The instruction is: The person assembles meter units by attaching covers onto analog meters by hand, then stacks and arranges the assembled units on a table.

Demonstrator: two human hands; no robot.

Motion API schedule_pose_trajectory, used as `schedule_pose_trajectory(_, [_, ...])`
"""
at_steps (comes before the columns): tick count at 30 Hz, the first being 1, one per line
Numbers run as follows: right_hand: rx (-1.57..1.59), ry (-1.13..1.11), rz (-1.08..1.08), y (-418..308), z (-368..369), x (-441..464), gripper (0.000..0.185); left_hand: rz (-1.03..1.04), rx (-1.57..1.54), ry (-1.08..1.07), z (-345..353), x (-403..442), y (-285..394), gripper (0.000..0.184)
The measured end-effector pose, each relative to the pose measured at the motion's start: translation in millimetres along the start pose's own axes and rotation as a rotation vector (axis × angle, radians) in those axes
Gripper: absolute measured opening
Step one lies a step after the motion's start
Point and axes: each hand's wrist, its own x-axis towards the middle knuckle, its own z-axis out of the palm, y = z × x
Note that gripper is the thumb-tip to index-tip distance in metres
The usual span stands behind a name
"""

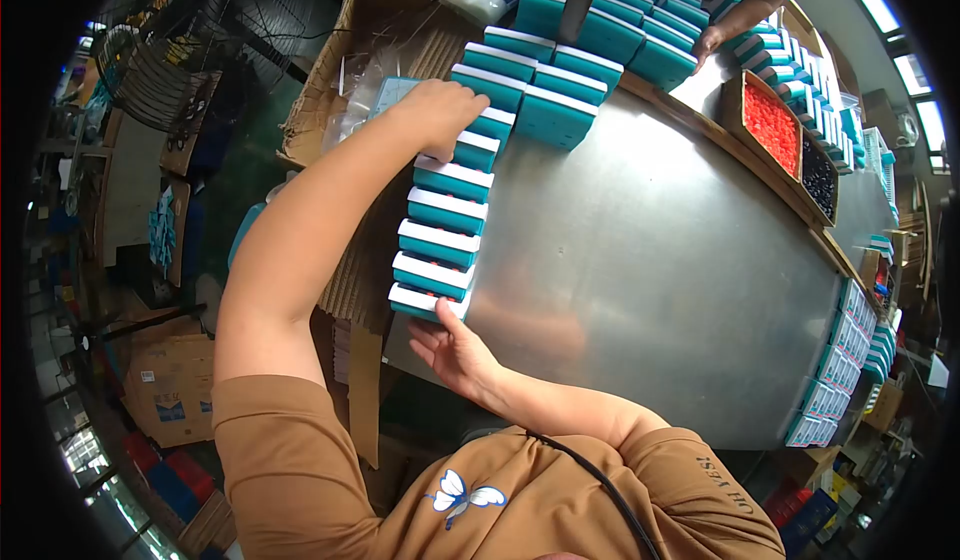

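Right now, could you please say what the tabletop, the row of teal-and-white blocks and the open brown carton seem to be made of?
Tabletop: metal, probably steel, satin finish; grey with blurred bright reflections.
Row of blocks: smooth, perhaps plastic or coated card; crisp, evenly coloured faces.
Carton: matte, likely cardboard, given its brown, worn-looking rim.

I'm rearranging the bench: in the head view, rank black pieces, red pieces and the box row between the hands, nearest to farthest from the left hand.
1. Box row: at the left hand.
2. Red pieces: across the table, rightward.
3. Black pieces: beside the red, farther right.
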Motion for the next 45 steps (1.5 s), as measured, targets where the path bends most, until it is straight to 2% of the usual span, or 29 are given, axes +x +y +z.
schedule_pose_trajectory(4, [0.061, 0.120, -0.126, 4, 9, 6, 0.063, 0.008, -0.137, 0.009, 15, 11, -5, 0.071])
schedule_pose_trajectory(7, [0.080, 0.123, -0.145, -2, -1, -3, 0.062, -0.033, -0.166, 0.017, 15, 5, -5, 0.066])
schedule_pose_trajectory(10, [-0.004, 0.178, -0.132, -22, -23, -35, 0.065, -0.044, -0.227, 0.191, 31, -5, 3, 0.061])
schedule_pose_trajectory(15, [-0.301, 0.428, -0.182, -78, -86, -113, 0.080, -0.179, -0.287, 0.159, 28, 3, 74, 0.065])
schedule_pose_trajectory(19, [-0.453, 0.575, -0.219, -117, -123, -174, 0.073, -0.172, -0.322, 0.175, 22, 21, 139, 0.070])
schedule_pose_trajectory(20, [-0.430, 0.640, -0.324, -118, -126, -184, 0.063, -0.138, -0.378, 0.193, 21, 25, 149, 0.070])
schedule_pose_trajectory(22, [-0.489, 0.647, -0.535, -112, -127, -187, 0.061, -0.045, -0.492, 0.247, 25, 32, 162, 0.071])
schedule_pose_trajectory(23, [-0.520, 0.649, -0.635, -107, -129, -184, 0.060, -0.047, -0.492, 0.174, 25, 36, 165, 0.078])
schedule_pose_trajectory(24, [-0.529, 0.732, -0.676, -103, -146, -173, 0.056, -0.042, -0.502, 0.147, 22, 38, 164, 0.079])
schedule_pose_trajectory(27, [-0.477, 0.812, -0.758, -94, -131, -176, 0.052, -0.067, -0.516, 0.096, 16, 35, 164, 0.080])
schedule_pose_trajectory(29, [-0.454, 0.784, -0.806, -87, -130, -176, 0.045, -0.005, -0.462, 0.208, 14, 39, 170, 0.077])
schedule_pose_trajectory(32, [-0.285, 0.740, -0.895, -90, -121, -179, 0.043, 0.106, -0.451, 0.258, -25, 60, 175, 0.074])
schedule_pose_trajectory(35, [-0.197, 0.701, -1.029, -135, -96, -181, 0.041, 0.223, -0.416, 0.381, -95, 101, 169, 0.070])
schedule_pose_trajectory(38, [-0.230, 0.659, -1.121, -207, -65, -180, 0.050, 0.304, -0.326, 0.524, -176, 150, 156, 0.067])
schedule_pose_trajectory(39, [-0.218, 0.625, -1.174, -235, -48, -177, 0.051, 0.270, -0.285, 0.554, -203, 165, 152, 0.067])
schedule_pose_trajectory(42, [-0.220, 0.508, -1.322, -318, -20, -158, 0.052, 0.298, -0.152, 0.694, -266, 224, 129, 0.069])
schedule_pose_trajectory(43, [-0.143, 0.466, -1.378, -343, -9, -148, 0.044, 0.303, -0.117, 0.722, -283, 241, 124, 0.072])
schedule_pose_trajectory(45, [-0.097, 0.419, -1.366, -390, 1, -127, 0.044, 0.355, -0.027, 0.813, -305, 280, 112, 0.064])
